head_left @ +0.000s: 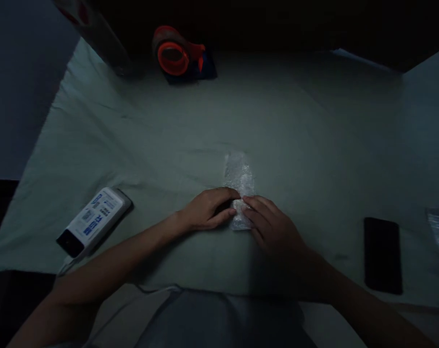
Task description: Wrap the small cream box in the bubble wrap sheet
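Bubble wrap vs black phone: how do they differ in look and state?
The bubble wrap is clear and crinkled; the black phone looks dark and smooth. The left hand and right hand touch the bubble wrap; neither touches the black phone. Both lie on the pale green cloth.

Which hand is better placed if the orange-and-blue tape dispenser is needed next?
Probably the left hand: the tape dispenser lies ahead on its side, farther from the right hand. Both touch the bubble wrap, so the left would have to leave it first.
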